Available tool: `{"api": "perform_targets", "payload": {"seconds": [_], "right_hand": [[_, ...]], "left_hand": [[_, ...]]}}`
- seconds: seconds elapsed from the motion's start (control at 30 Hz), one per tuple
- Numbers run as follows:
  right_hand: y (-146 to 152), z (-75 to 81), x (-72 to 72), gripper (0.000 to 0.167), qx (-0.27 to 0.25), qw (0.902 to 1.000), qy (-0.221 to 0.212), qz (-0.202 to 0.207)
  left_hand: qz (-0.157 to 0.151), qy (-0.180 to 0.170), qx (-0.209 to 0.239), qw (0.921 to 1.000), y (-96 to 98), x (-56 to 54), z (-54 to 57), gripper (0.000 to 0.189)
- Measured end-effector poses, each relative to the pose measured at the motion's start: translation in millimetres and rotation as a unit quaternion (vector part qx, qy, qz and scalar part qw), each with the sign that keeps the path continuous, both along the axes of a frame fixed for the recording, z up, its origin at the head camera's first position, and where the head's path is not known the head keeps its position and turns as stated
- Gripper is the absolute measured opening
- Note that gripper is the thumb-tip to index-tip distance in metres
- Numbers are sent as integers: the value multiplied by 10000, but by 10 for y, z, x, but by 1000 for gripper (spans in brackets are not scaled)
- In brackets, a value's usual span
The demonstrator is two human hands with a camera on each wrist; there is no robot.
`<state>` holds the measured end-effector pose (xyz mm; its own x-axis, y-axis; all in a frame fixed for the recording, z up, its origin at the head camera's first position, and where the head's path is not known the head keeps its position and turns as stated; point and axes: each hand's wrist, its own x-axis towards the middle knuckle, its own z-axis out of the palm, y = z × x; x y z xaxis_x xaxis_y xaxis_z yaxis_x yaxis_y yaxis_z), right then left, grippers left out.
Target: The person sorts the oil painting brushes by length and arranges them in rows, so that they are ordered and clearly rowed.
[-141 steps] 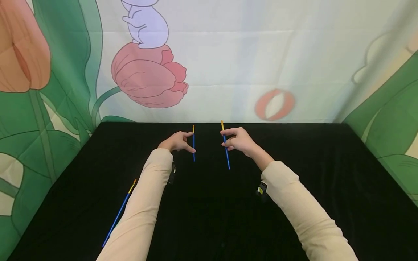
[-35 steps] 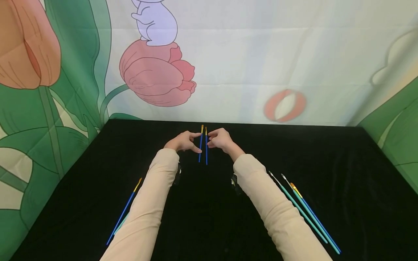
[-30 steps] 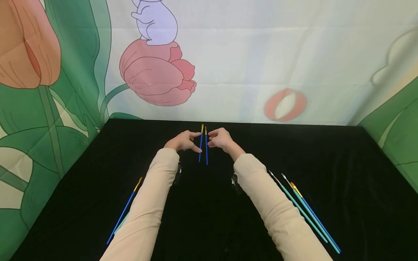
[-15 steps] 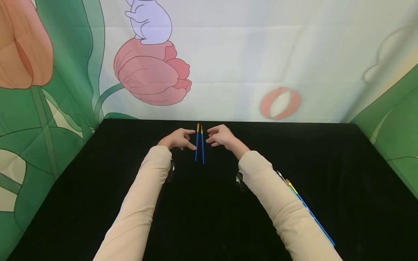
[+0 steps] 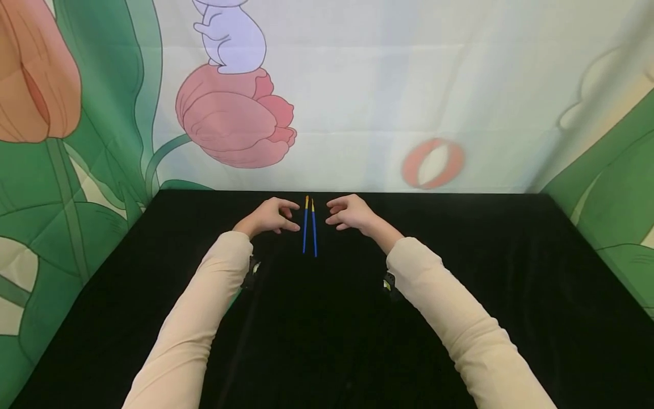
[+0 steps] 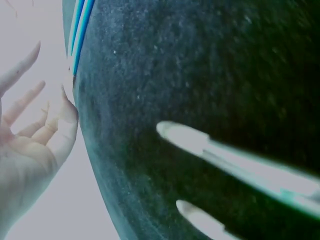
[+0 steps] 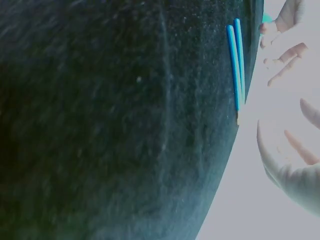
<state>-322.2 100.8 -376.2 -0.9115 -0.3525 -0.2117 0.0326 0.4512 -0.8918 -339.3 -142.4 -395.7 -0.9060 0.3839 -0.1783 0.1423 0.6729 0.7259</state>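
Two blue paintbrushes lie side by side on the black cloth near its far edge: the left paintbrush (image 5: pixel 305 228) and the right paintbrush (image 5: pixel 314 233). Their yellow ends point away from me, and a narrow gap runs between the handles. Just left of them is my left hand (image 5: pixel 267 216), thumb and fingers spread, holding nothing. My right hand (image 5: pixel 355 213) hovers to their right, likewise touching neither brush. In the left wrist view, my left hand (image 6: pixel 32 150) has loose fingers; the right wrist view shows my right hand (image 7: pixel 292 172) relaxed too.
Close to the left wrist camera lie two blurred brushes, a larger pale-tipped brush (image 6: pixel 240 162) and another brush (image 6: pixel 202 220). A teal sliver (image 5: pixel 233 299) shows beside the left sleeve. Behind the black cloth (image 5: pixel 327 329) hangs a printed curtain (image 5: pixel 357 102).
Earlier each hand held one blue paintbrush, the two well apart. The brushes came together in the middle; both hands have since let go and drawn outward, the right before the left.
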Motion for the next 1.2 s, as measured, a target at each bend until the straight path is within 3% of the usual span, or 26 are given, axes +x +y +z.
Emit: {"api": "perform_targets", "payload": {"seconds": [0.37,0.67,1.03,1.2], "right_hand": [[190,115,125,56,51,9992,268,298],[390,143,216,55,126,9983,397,395],[623,210,307,56,264,9970,460,568],[720,245,380,55,309,9963,534,600]], "left_hand": [[-98,675,420,9968,-92,95,48,59],[-277,840,526,9947,-202,238,182,54],[-523,1101,565,9909,-281,403,275,40],[-676,1212,677,9880,-319,477,306,42]]}}
